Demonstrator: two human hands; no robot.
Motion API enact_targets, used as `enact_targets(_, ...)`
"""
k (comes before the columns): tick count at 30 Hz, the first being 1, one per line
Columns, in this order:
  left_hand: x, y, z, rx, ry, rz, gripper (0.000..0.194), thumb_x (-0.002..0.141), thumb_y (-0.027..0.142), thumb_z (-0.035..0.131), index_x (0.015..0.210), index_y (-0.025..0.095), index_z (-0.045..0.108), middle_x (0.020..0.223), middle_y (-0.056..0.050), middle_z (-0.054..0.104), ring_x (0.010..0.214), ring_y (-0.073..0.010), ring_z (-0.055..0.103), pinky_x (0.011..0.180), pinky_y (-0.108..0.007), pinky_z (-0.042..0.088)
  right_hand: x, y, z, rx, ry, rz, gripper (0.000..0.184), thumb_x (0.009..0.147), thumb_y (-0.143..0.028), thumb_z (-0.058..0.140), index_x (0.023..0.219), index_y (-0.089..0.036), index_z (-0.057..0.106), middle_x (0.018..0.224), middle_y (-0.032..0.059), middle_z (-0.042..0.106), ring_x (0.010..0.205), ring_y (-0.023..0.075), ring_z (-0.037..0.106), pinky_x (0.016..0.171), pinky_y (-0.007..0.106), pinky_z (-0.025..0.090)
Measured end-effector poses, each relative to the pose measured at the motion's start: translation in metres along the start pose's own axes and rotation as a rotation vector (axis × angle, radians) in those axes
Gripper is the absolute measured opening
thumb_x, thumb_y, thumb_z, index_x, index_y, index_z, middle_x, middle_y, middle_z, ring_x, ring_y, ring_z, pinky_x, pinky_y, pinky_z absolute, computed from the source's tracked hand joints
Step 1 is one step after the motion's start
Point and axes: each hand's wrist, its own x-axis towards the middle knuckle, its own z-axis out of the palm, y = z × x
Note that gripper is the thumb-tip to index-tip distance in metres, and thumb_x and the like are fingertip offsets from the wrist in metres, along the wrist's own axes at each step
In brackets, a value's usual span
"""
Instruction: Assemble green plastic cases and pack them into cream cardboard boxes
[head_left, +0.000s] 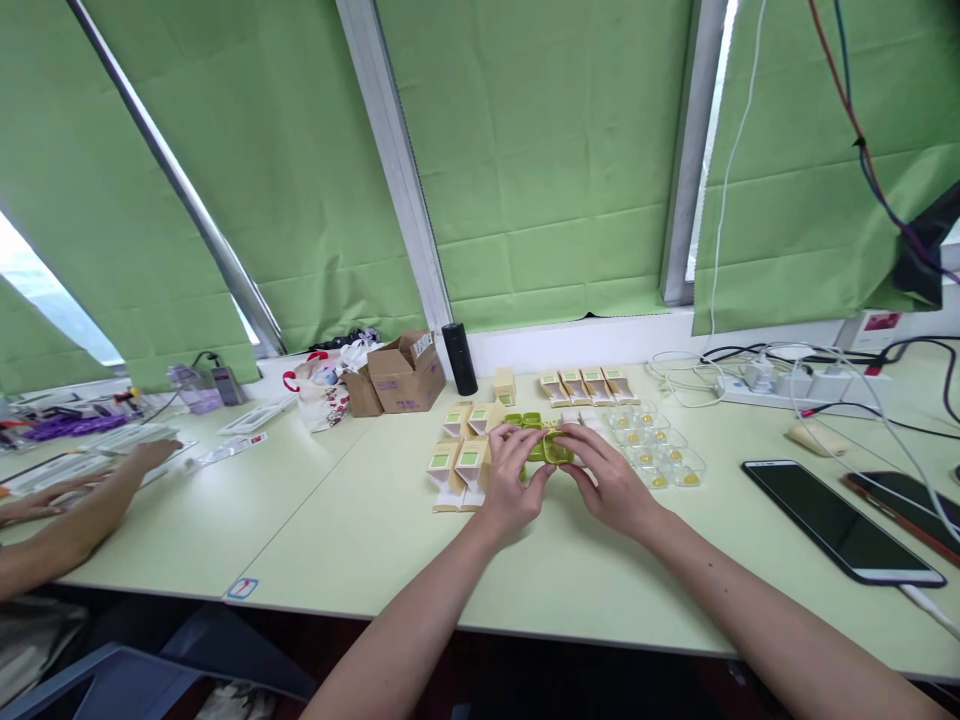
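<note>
My left hand (pixel 511 480) and my right hand (pixel 611 478) meet over a small green box (pixel 553 450) on the pale green table (pixel 390 540). Both hands have their fingers curled, pinching the green box from either side. More green pieces (pixel 523 421) lie just behind it. Cream cartons with green labels (pixel 459 462) stand to the left of my left hand. Clear plastic trays holding yellow pieces (pixel 658 452) lie to the right of my right hand.
A row of cream cartons (pixel 586 386), a black cylinder (pixel 460 359) and a cardboard box (pixel 406 373) stand at the back. A power strip with cables (pixel 780 384) and two phones (pixel 840 520) lie right. Another person's hands (pixel 112 478) work at the left.
</note>
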Motion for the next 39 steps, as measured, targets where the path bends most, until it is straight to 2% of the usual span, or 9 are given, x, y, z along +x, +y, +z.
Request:
enact_targets(4, 0.0000, -0.0004, 0.0004, -0.023, 0.001, -0.030, 0.048, 0.100, 0.033, 0.068, 0.146, 0.024, 0.059, 0.125, -0.013, 0.072, 0.122, -0.0317, 0.051, 0.104, -0.054, 0.050, 0.0004, 0.0007, 0.0001, 0.073, 0.045, 0.066, 0.044, 0.105, -0.020, 0.058, 0.147, -0.027, 0.051, 0.143, 0.0157, 0.064, 0.140, 0.0324, 0.061, 0.108, 0.057, 0.062)
enact_targets(12, 0.0019, 0.0003, 0.0004, -0.022, 0.000, -0.048, 0.029, 0.105, 0.029, 0.058, 0.132, 0.022, 0.068, 0.116, -0.012, 0.075, 0.121, -0.0311, 0.054, 0.102, -0.052, 0.051, 0.0002, 0.0013, 0.0014, 0.199, 0.077, 0.159, 0.035, 0.108, -0.023, 0.054, 0.142, -0.027, 0.052, 0.141, 0.0152, 0.062, 0.137, 0.0295, 0.061, 0.101, 0.047, 0.066)
enact_targets(15, 0.0023, -0.0014, 0.0021, -0.010, 0.026, -0.065, 0.023, 0.104, 0.029, 0.060, 0.123, 0.022, 0.071, 0.109, -0.011, 0.077, 0.118, -0.0304, 0.054, 0.101, -0.052, 0.051, -0.0009, 0.0017, 0.0034, 0.255, 0.085, 0.206, 0.031, 0.109, -0.026, 0.053, 0.140, -0.027, 0.054, 0.142, 0.0155, 0.060, 0.126, 0.0276, 0.068, 0.096, 0.045, 0.068)
enact_targets(20, 0.0021, -0.0027, 0.0039, -0.002, 0.034, -0.093, 0.020, 0.104, 0.032, 0.061, 0.116, 0.022, 0.073, 0.106, -0.011, 0.077, 0.116, -0.0301, 0.056, 0.101, -0.052, 0.052, -0.0016, 0.0034, 0.0066, 0.355, 0.096, 0.293, 0.026, 0.111, -0.031, 0.050, 0.136, -0.027, 0.054, 0.142, 0.0151, 0.058, 0.091, 0.0186, 0.076, 0.080, 0.039, 0.071)
enact_targets(26, 0.0024, -0.0024, 0.0037, -0.011, 0.030, -0.122, 0.020, 0.104, 0.038, 0.063, 0.111, 0.022, 0.074, 0.103, -0.011, 0.077, 0.114, -0.0309, 0.056, 0.100, -0.053, 0.054, 0.0006, 0.0000, 0.0022, 0.430, 0.098, 0.305, 0.023, 0.111, -0.032, 0.048, 0.133, -0.027, 0.055, 0.141, 0.0146, 0.058, 0.088, 0.0177, 0.076, 0.078, 0.038, 0.070)
enact_targets(31, 0.0022, -0.0053, 0.0054, -0.049, 0.045, -0.169, 0.025, 0.104, 0.043, 0.062, 0.107, 0.022, 0.074, 0.100, -0.012, 0.075, 0.114, -0.0306, 0.057, 0.099, -0.052, 0.056, 0.0016, -0.0048, -0.0021, 0.393, 0.062, 0.281, 0.034, 0.103, -0.023, 0.060, 0.137, -0.027, 0.056, 0.144, 0.0161, 0.055, 0.089, 0.0198, 0.075, 0.082, 0.041, 0.069)
enact_targets(34, 0.0019, -0.0071, 0.0063, -0.068, 0.056, -0.197, 0.025, 0.104, 0.043, 0.062, 0.105, 0.021, 0.075, 0.100, -0.012, 0.072, 0.114, -0.0296, 0.058, 0.099, -0.050, 0.057, 0.0014, -0.0042, -0.0003, 0.347, 0.066, 0.285, 0.040, 0.098, -0.018, 0.063, 0.136, -0.027, 0.057, 0.143, 0.0164, 0.056, 0.082, 0.0194, 0.073, 0.078, 0.043, 0.070)
enact_targets(39, 0.0020, -0.0071, 0.0064, -0.093, 0.042, -0.225, 0.026, 0.103, 0.043, 0.062, 0.103, 0.021, 0.076, 0.101, -0.012, 0.070, 0.115, -0.0285, 0.059, 0.099, -0.047, 0.058, 0.0021, -0.0019, 0.0024, 0.265, 0.091, 0.265, 0.035, 0.097, -0.017, 0.062, 0.131, -0.026, 0.058, 0.136, 0.0156, 0.059, 0.072, 0.0174, 0.069, 0.067, 0.039, 0.068)
